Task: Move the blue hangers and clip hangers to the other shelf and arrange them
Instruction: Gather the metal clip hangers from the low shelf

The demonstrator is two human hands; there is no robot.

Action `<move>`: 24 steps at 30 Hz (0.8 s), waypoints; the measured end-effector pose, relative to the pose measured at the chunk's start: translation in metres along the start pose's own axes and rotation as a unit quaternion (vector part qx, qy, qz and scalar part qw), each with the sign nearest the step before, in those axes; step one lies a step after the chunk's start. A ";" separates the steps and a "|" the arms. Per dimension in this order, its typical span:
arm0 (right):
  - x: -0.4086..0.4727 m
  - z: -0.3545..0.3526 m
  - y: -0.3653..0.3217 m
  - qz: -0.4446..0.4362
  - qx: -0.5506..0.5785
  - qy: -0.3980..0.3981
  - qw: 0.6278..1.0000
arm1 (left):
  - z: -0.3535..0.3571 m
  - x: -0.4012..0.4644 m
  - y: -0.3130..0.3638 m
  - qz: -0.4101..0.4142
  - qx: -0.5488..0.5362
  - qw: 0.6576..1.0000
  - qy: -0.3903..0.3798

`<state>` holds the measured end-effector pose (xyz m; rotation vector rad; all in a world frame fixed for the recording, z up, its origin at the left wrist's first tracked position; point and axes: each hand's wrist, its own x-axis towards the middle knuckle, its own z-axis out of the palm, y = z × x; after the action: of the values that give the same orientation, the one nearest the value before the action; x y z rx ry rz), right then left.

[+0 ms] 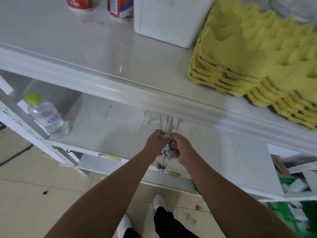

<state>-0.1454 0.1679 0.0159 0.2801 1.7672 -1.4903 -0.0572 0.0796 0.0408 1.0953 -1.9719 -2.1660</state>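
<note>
Both my hands meet over the front part of the lower white shelf point(106, 127). My left hand point(155, 143) and my right hand point(182, 148) together grip a bunch of grey clip hangers point(171, 148). Their wire hooks point(151, 124) fan out to the left on the shelf, partly under the upper shelf's edge. One clip point(161, 167) dangles below my hands, in front of the shelf's front edge. No blue hangers are in view.
A water bottle point(46, 117) with a green cap stands at the lower shelf's left end. The upper shelf point(85, 54) carries a white foam box point(169, 19), stacked yellow egg trays point(257, 62) and two cans at the back. Green items lie lower right.
</note>
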 end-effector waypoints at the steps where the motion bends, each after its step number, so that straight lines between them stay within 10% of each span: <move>1: -0.005 -0.004 -0.003 -0.008 0.008 0.000 1.000 | 0.003 -0.002 0.003 0.004 0.000 1.000 -0.004; 24: -0.163 -0.246 0.067 -0.056 0.196 0.167 0.965 | 0.235 -0.146 0.003 0.018 0.131 0.976 -0.175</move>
<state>-0.0995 0.4602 0.0767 0.6760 1.7501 -1.9662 -0.0644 0.3494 0.1035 0.7257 -2.4596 -2.2564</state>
